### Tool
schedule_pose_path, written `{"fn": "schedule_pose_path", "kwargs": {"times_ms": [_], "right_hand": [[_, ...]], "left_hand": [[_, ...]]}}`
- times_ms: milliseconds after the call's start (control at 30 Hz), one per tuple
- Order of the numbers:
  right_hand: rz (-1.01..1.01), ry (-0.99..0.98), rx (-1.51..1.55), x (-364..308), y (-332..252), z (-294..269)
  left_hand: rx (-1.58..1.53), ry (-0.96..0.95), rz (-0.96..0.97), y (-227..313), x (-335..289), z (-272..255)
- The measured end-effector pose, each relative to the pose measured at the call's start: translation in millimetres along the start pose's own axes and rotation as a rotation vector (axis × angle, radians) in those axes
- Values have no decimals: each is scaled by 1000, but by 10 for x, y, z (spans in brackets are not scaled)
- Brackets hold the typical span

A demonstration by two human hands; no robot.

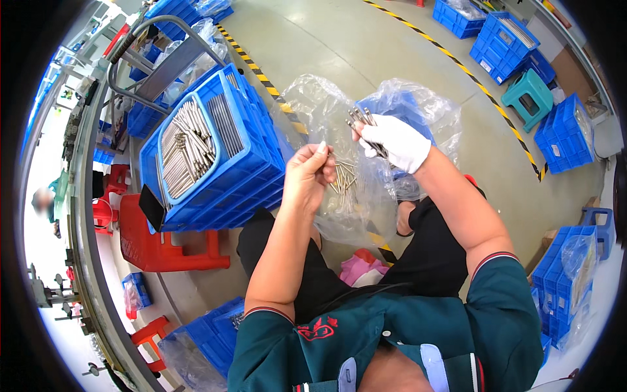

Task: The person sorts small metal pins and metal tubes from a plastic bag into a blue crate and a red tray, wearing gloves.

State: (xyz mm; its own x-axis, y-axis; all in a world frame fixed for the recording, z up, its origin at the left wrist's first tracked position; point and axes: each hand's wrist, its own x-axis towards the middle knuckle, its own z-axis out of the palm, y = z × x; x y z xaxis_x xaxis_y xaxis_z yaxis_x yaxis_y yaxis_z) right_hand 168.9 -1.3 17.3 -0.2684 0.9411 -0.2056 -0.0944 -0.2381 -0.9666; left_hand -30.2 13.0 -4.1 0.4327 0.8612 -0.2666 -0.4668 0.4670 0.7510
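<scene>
My right hand [401, 140], in a white glove, is closed round a bundle of thin metal rods [361, 119] whose ends stick out past the fingers. Just left of it, my bare left hand [311, 170] has its fingers and thumb pinched together; anything between them is too small to make out. Both hands are over a clear plastic bag [353, 219] that hangs open between my knees. More slim metal rods [344, 179] lie inside this bag, below the hands. A second clear bag [447, 121] with blue showing through it stands behind my right hand.
At my left, a blue tray [219, 173] full of metal rods [186, 150] tops stacked blue crates [228, 206], beside a red stool [147, 238]. Yellow-black tape [457, 62] crosses the floor. A teal stool [528, 98] and blue crates [565, 140] stand at the right.
</scene>
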Motion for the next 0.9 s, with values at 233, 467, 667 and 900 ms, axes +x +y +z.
{"fn": "schedule_pose_path", "kwargs": {"times_ms": [233,467,667,900], "right_hand": [[-4,-54,566,4,-60,77],[-222,384,22,-51,-150,309],[-262,367,-30,-80,-138,332],[-300,371,-70,-112,-125,365]], "left_hand": [[-372,-151,-244,-176,66,-33],[-433,-171,-245,-178,63,-9],[-448,-166,-217,-173,52,-36],[-346,-107,-99,-145,12,11]]}}
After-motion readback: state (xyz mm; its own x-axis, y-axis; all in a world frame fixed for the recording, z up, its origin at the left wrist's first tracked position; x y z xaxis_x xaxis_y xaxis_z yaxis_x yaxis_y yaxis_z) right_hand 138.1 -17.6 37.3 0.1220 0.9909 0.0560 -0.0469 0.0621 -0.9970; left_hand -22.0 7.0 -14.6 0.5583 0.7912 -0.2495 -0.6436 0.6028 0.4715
